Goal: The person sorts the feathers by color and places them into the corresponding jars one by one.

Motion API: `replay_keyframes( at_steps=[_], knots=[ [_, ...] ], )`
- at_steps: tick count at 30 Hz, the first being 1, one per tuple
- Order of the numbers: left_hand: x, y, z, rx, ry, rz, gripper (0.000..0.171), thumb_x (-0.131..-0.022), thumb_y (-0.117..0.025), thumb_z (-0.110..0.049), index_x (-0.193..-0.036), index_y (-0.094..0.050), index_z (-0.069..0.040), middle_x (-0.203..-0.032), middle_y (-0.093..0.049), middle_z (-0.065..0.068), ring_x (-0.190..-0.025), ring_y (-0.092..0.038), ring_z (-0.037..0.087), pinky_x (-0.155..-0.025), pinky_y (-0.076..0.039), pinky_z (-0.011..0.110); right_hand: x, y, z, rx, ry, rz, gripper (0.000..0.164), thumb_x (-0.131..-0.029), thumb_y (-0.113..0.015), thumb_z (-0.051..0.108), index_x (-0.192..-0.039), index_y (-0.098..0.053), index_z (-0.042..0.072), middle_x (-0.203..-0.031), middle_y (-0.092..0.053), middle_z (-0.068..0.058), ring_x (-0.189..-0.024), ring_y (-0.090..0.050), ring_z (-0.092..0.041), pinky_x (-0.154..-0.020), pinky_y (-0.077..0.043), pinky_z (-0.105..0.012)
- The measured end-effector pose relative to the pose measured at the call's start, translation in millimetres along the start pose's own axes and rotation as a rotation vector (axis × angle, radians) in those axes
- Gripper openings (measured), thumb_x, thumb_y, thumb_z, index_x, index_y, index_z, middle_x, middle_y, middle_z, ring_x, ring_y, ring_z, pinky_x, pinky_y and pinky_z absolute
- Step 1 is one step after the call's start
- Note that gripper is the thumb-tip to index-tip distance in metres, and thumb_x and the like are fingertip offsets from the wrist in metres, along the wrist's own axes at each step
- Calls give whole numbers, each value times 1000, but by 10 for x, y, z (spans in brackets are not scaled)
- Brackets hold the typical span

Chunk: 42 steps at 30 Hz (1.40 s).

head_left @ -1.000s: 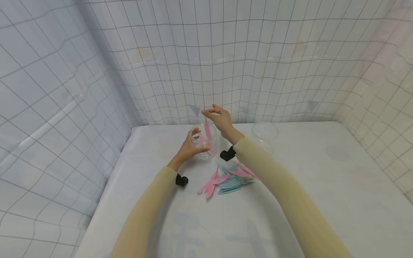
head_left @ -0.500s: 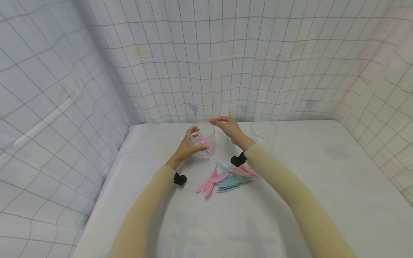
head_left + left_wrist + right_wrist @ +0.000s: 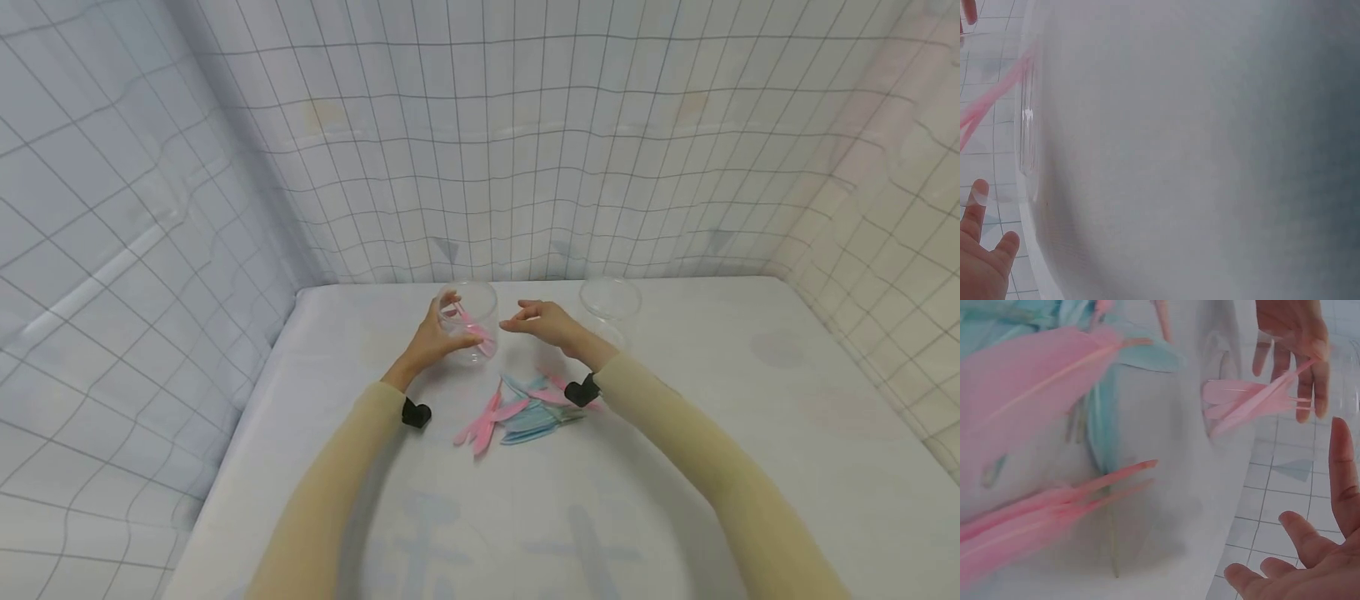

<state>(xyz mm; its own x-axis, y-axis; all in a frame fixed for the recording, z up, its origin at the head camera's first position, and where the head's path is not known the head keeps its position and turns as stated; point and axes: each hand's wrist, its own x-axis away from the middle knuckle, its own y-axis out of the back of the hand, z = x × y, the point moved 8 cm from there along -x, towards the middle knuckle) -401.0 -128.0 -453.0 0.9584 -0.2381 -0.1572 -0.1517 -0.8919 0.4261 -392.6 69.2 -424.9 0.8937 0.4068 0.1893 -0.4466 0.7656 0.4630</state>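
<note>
Pink feathers (image 3: 487, 429) and pale blue feathers (image 3: 535, 421) lie heaped together on the surface (image 3: 712, 400) at about 6 o'clock from our right hand (image 3: 550, 322), which is nearer to them than our left hand (image 3: 437, 336); from the left they sit towards 4 o'clock. Most of the pink ones at the heap's left side have their long axes running roughly from 7 to 1 o'clock, quill ends away from us, so we judge that a straight draw back by the right hand would find quills before vanes. The blue ones fan mostly along a line from 8 to 2 o'clock. Our right hand holds nothing, its fingers loose, just beside the clear cup (image 3: 489, 315) at that cup's 3 o'clock. Our left hand grips the cup, thumb on the near side, and pink plumes (image 3: 474, 327) slant inside it from 10 to 4 o'clock. For room, the surface spreads bare at 6 o'clock below the heap, while its far edge and the gridded cloth (image 3: 525, 208) limit us towards 12. A second cup (image 3: 611, 317) stands close at the right hand's 3 o'clock, and the black wrist mount (image 3: 581, 392) hides part of the heap's right end.
</note>
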Motion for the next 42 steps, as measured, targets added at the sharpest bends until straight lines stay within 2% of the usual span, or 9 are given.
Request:
replay_keyframes(
  at_steps=[5, 10, 14, 17, 21, 27, 33, 39, 42],
  knots=[
    [46, 5, -129, 10, -1, 17, 97, -73, -79, -29, -144, -15, -21, -147, -29, 3, -134, -27, 29, -106, -23, 54, 56, -107, -125, 123, 42, 62, 40, -78, -71, 43, -96, -70, 7, -151, -27, -8, -142, 6, -28, -111, -7, -53],
    [122, 11, -300, 41, -2, 30, 94, -73, -79, -22, -144, -16, -13, -146, -29, 9, -133, -26, 34, -106, -22, 55, 106, -178, -247, 186, 60, 80, 24, -76, -75, 36, -84, -72, 14, -151, -25, -9, -141, 11, -31, -110, -3, -56],
    [64, 3, -166, 11, -14, 17, 97, -72, -80, -30, -144, -16, -18, -147, -29, 6, -133, -27, 32, -105, -24, 54, 122, -226, -296, 274, 90, 78, 18, -75, -76, 34, -79, -72, 17, -150, -28, -12, -140, 9, -35, -108, -1, -59],
    [5, -6, -30, 1, -25, 1, 98, -70, -81, -36, -143, -17, -22, -146, -30, 2, -134, -28, 30, -105, -24, 54, 106, -276, -311, 372, 131, 78, 17, -73, -78, 34, -76, -72, 18, -139, -46, -12, -141, 1, -37, -109, -1, -57],
    [-6, -5, 0, 21, -16, -8, 97, -69, -81, -35, -142, -19, -24, -145, -31, 0, -134, -28, 27, -106, -23, 53, 93, -326, -354, 457, 152, 70, 17, -72, -79, 35, -71, -70, 20, -122, -61, -7, -141, -7, -34, -112, 0, -51],
    [-11, -4, -3, 13, -18, -8, 97, -68, -81, -37, -142, -20, -25, -145, -32, -1, -134, -29, 25, -107, -23, 52, 182, -359, -383, 450, 109, 61, 20, -69, -80, 39, -69, -68, 22, -143, -40, -10, -141, 1, -36, -111, -1, -54],
    [-6, -8, -15, 10, -22, -4, 96, -69, -81, -36, -142, -19, -23, -145, -32, 1, -132, -30, 27, -105, -26, 51, 219, -393, -446, 508, 74, 44, 24, -67, -79, 45, -65, -65, 25, -149, -31, -8, -141, 4, -34, -110, -3, -57],
    [5, -4, -23, 7, -17, -11, 97, -69, -81, -37, -142, -19, -23, -144, -33, -2, -133, -30, 24, -107, -24, 51, 210, -416, -420, 521, 122, 26, 26, -68, -80, 41, -62, -64, 22, -126, -59, -3, -141, 0, -35, -108, -2, -59],
    [-3, -2, -21, 12, -23, -14, 97, -69, -81, -35, -142, -19, -23, -144, -33, -2, -133, -30, 24, -107, -23, 51, 215, -420, -412, 522, 128, 21, 25, -68, -80, 40, -62, -64, 22, -124, -60, -3, -141, -2, -34, -108, -2, -60]
  ],
)
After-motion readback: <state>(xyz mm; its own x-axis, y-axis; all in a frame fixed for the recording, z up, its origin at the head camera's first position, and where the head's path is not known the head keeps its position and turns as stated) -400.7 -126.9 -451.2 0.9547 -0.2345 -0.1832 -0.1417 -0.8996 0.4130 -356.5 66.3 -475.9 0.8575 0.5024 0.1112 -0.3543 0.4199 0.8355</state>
